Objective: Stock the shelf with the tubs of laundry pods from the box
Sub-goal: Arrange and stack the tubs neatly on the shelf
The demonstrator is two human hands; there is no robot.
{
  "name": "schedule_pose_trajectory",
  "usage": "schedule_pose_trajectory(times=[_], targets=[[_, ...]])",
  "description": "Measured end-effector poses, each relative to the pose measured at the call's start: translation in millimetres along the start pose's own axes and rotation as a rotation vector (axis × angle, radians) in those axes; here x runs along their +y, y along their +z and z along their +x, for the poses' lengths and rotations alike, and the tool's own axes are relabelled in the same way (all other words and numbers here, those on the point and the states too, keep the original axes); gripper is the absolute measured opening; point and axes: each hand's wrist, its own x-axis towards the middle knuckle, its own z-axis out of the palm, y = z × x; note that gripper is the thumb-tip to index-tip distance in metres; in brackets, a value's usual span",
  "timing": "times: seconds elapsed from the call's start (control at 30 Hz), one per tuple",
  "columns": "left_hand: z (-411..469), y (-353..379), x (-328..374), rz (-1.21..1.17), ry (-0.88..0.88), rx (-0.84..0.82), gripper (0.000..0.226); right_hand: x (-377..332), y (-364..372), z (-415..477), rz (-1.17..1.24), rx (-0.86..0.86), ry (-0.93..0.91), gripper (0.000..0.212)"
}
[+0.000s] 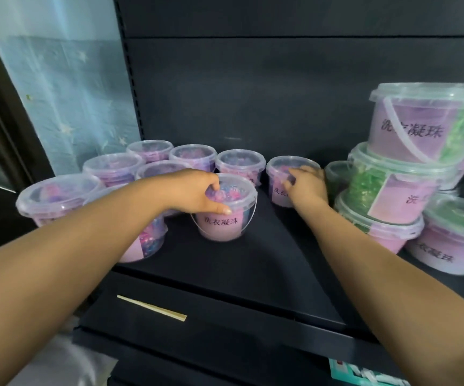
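Several clear tubs of pink and blue laundry pods stand on the black shelf [253,263], grouped at the left. My left hand [197,192] grips the lid rim of the front tub [225,221], which has a pink label and a thin bail handle. My right hand [306,185] holds another pink tub [283,174] further back, fingers curled over its lid. Both tubs sit upright on the shelf. The box is out of view.
Green-pod tubs [386,190] are stacked two and three high at the shelf's right. A top tub [420,121] leans slightly. The shelf's dark back panel [253,93] rises behind. A blue curtain [66,93] hangs at the left. A lower shelf edge [197,330] juts out below.
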Motion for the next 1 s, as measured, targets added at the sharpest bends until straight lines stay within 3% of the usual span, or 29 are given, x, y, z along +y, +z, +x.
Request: schedule_pose_trajectory(times=[0.2, 0.33, 0.67, 0.87, 1.0], targets=[[21.6, -6.5, -7.0, 0.024, 0.016, -0.027, 0.059, -8.2, -1.9, -30.4, -0.044, 0.211, -0.197, 0.023], [31.9, -7.2, -11.1, 0.013, 0.021, -0.035, 0.059, -5.6, -1.5, -44.9, 0.076, 0.379, -0.314, 0.017], [30.0, -9.5, -14.5, -0.08, 0.091, -0.028, 0.064, -1.6, -22.2, -91.1, 0.055, 0.407, -0.453, 0.028], [-29.0, -16.3, -41.9, -0.078, 0.129, 0.31, 0.038, -20.3, -34.5, -153.0, 0.201, 0.43, -0.585, 0.034], [-82.0, -5.1, -68.7, -0.111, 0.085, 0.512, 0.042, -45.4, -24.8, -167.4, 0.354, 0.393, -0.664, 0.033]])
